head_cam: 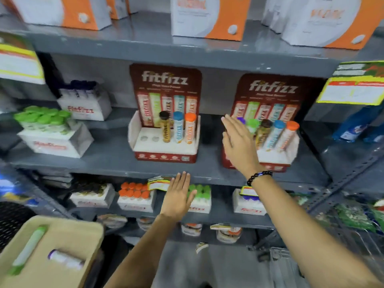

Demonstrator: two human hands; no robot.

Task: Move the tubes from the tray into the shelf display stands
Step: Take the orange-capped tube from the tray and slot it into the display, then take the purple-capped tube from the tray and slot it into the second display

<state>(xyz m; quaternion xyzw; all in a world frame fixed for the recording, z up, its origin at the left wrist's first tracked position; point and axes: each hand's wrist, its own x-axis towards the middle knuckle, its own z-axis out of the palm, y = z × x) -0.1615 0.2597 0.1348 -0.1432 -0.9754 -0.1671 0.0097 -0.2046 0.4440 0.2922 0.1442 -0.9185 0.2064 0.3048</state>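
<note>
A beige tray (68, 229) is seen at the lower left, with two tubes lying flat on it. The green-capped tube (29, 249) lies with its long axis running from the near left to the far right, one green end toward the shelf. The purple-capped tube (65, 259) lies just beside it, its long axis crosswise, with the purple cap pointing left.

On the grey middle shelf (108, 161) two red fitfizz display stands are set side by side, apart. In the left display stand (165, 151) three tubes stand upright: a brown-capped tube (165, 126), a blue-capped tube (178, 127) and an orange-capped tube (189, 128); two empty holes are seen to their left. In the right display stand (276, 157) five tubes are held, tilted slightly to the right, with purple, green, brown, blue and orange caps.

The right hand (239, 144) is spread flat and empty in front of the right stand's left side. The left hand (178, 196) is likewise flat with fingers straight, holding nothing, at the front edge of the middle shelf. A black bead bracelet (258, 177) is worn on the right wrist.
</note>
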